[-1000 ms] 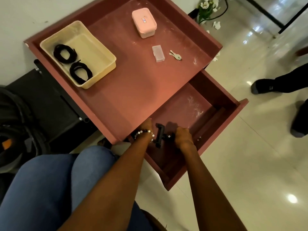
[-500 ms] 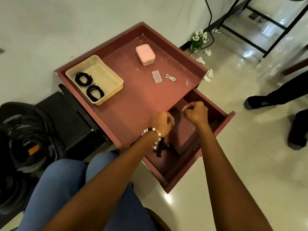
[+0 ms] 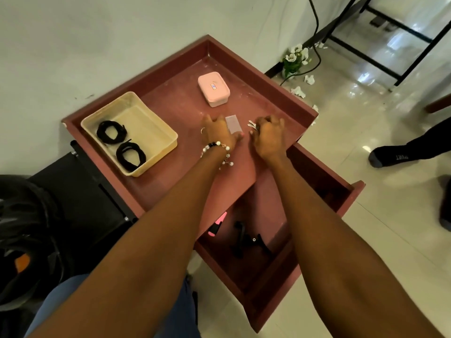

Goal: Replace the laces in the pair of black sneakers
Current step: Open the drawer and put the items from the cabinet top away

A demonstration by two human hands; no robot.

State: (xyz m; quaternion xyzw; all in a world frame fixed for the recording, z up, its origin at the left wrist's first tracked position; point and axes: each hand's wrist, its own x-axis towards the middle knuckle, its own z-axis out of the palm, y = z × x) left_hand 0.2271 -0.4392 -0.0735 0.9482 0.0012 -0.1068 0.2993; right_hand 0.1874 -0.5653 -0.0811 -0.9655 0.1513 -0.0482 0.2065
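Two coiled black laces [image 3: 111, 131] [image 3: 130, 153] lie in a cream plastic tray [image 3: 168, 142] on the left of the maroon table [image 3: 170, 184]. No sneakers are in view. My left hand [image 3: 219, 132], with a bead bracelet at the wrist, lies flat on the table top with its fingers apart. My right hand [image 3: 268, 136] rests palm down beside it, and its fingertips touch a small set of keys [image 3: 251, 124]. A small clear plastic case [image 3: 233, 124] lies between the two hands. Neither hand holds anything.
A pink lidded box [image 3: 213, 89] stands behind the hands. The table's drawer [image 3: 351, 198] is pulled out at the right, with a black clip-like object [image 3: 244, 240] and a pink item [image 3: 217, 225] inside. Another person's socked foot [image 3: 388, 157] is on the tiled floor. Dark bags [image 3: 29, 228] sit left.
Both hands came up out of the open drawer and moved forward onto the table top, where they spread flat by the clear case and keys. The black object stayed in the drawer.
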